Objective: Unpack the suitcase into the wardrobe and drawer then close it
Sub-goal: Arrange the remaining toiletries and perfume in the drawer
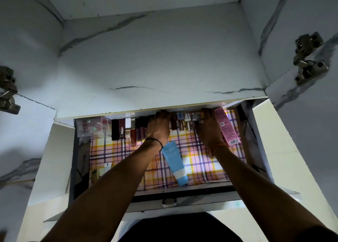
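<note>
I am looking down into the open drawer [182,196], pulled out below the pale marble-patterned shelf of the wardrobe [155,62]. A checked cloth [199,161] in pink, yellow and purple lines its bottom. Both my arms reach to the far end, under the shelf edge. My left hand [158,127] lies knuckles up among a row of small dark bottles [131,129] standing along the back wall; its fingertips are hidden under the shelf, so I cannot tell whether it grips anything. My right hand [207,128] has its fingers curled round a small jar with a silver cap [196,117], just beside a pink box [226,127] that leans along the right side of the drawer. Between my forearms a blue tube [174,162] lies flat on the cloth, its cap toward me. A clear packet [93,126] sits in the far left corner. Metal hinges [307,58] show on the open wardrobe doors at either side.
</note>
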